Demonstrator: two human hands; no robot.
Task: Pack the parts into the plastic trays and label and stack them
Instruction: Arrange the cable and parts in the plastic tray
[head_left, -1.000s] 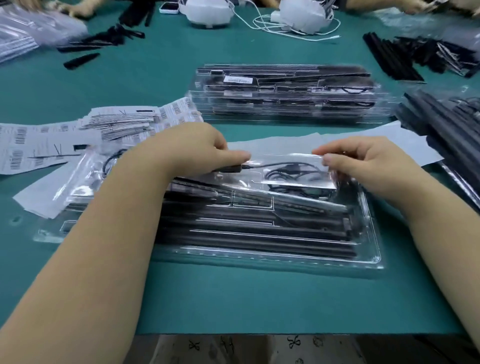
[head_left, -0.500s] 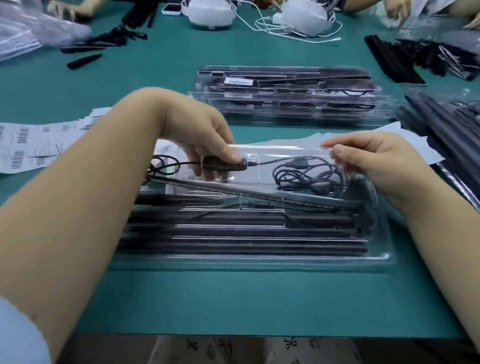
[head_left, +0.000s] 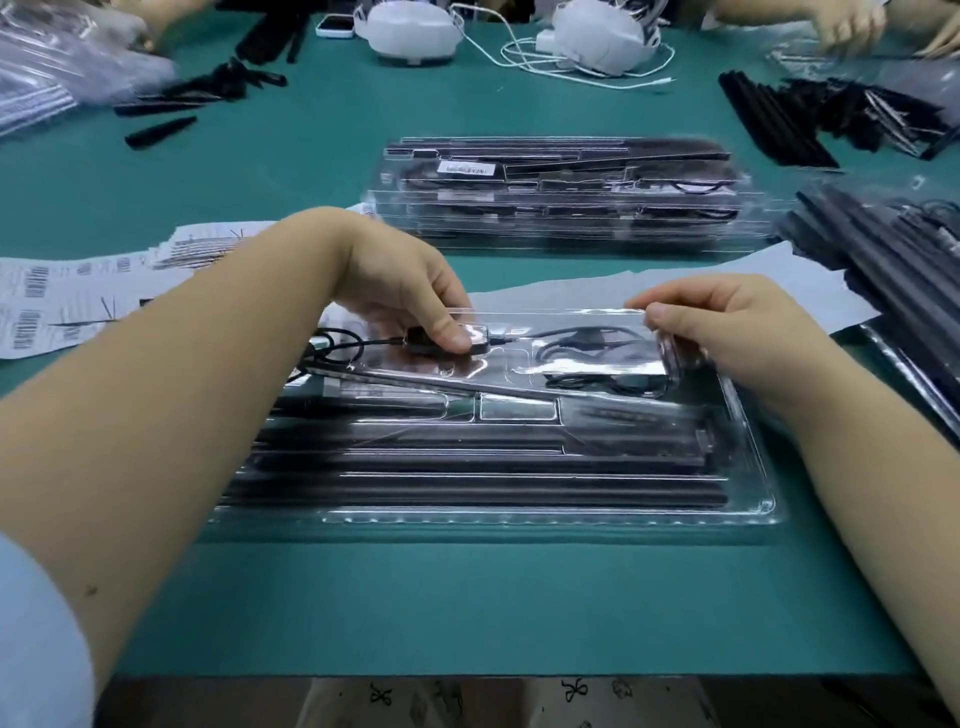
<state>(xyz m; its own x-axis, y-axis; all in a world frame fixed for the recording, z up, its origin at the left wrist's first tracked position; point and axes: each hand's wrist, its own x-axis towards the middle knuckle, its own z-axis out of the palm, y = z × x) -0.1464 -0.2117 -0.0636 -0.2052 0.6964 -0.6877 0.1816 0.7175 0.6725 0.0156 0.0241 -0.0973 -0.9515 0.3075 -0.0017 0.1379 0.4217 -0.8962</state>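
A clear plastic tray (head_left: 748, 499) lies in front of me on the green table, filled with long black strips (head_left: 467, 467) in its near rows. A black cable (head_left: 587, 358) with a small inline box lies in the tray's far compartment. My left hand (head_left: 410, 296) pinches that inline box with thumb on top. My right hand (head_left: 727, 332) grips the tray's far right edge with curled fingers. Sheets of barcode labels (head_left: 57, 301) lie at the left. A stack of filled trays (head_left: 561, 192), with a white label on top, stands further back.
Loose black strips (head_left: 883, 270) pile up at the right edge, with more at the far right (head_left: 810, 119). Clear bags (head_left: 47, 78) lie at the far left. White devices with cables (head_left: 415, 31) sit at the back. Other people's hands (head_left: 852, 21) work across the table.
My left hand has slid right along the tray's far compartment with the cable's inline box under its thumb. The tray has shifted right. My right hand stays on the tray's far right edge.
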